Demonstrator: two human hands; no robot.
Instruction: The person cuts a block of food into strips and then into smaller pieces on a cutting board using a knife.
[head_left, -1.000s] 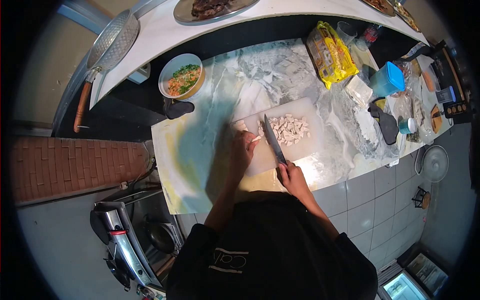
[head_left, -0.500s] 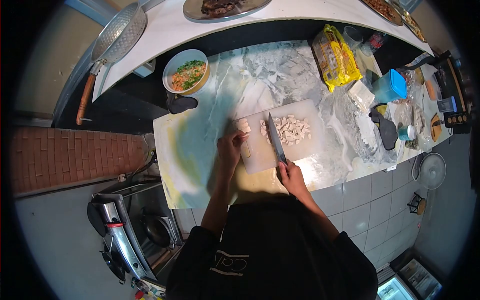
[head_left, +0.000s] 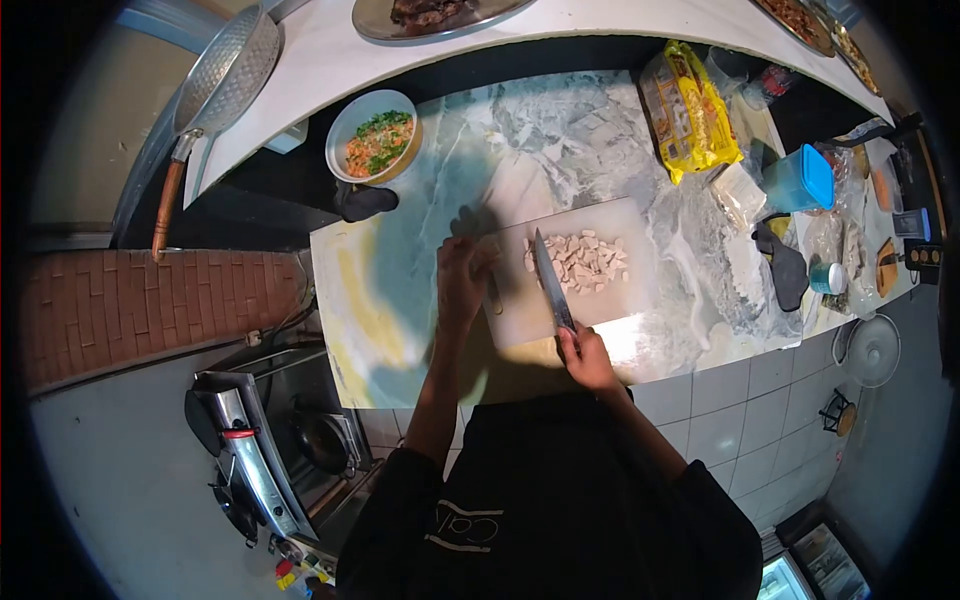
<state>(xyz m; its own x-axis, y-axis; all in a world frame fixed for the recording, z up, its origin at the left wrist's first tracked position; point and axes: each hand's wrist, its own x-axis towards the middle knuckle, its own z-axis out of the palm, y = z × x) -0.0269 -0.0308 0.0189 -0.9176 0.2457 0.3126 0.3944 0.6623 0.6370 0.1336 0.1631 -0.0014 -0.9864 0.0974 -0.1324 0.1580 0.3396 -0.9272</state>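
My right hand (head_left: 592, 362) grips the handle of a kitchen knife (head_left: 553, 284), whose blade points away from me over the white cutting board (head_left: 625, 300). Right of the blade lies a pile of pale diced pieces (head_left: 590, 262), with a few tucked along its left side. My left hand (head_left: 462, 272) is at the board's left edge, its fingers bent and drawn together. Shadow falls over those fingertips where a pale chunk lay; I cannot tell what they hold.
A bowl of chopped carrot and greens (head_left: 380, 140) stands at the back left. On the right are a yellow packet (head_left: 692, 115), a blue-lidded container (head_left: 803, 180) and a dark cloth (head_left: 782, 268). A strainer-like pan (head_left: 228, 70) and a metal platter (head_left: 440, 30) rest on the raised shelf.
My left hand has risen and closed over the spot where the pale chunk showed, and its shadow has shifted. The knife and my right hand stay nearly in place as the view shifts slightly.
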